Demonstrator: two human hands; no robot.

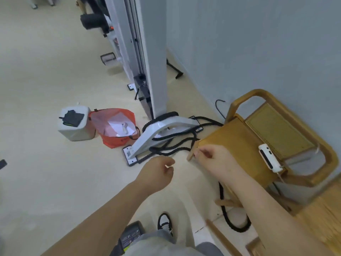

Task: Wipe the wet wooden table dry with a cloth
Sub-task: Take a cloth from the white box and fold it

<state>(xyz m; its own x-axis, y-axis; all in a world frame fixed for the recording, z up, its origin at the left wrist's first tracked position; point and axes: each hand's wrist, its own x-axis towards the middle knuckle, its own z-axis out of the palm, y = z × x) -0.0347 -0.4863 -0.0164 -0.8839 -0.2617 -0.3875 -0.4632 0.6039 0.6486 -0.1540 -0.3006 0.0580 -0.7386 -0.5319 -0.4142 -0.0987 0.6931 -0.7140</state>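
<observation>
A small wooden top stands at the right, against a wooden armchair. My right hand lies over its near left corner with the fingers bent at the edge; blur hides whether they grip it. My left hand hovers above the floor just left of that corner, fingers loosely curled, with nothing in it. A blurred edge of another wooden surface shows at the lower right. No cloth is in view, and I cannot make out any wetness on the wood.
A white handheld device lies on the right edge of the wooden top. Black cables trail over the floor around a white stand foot. An orange bag and a white box sit to the left. My shoe is below.
</observation>
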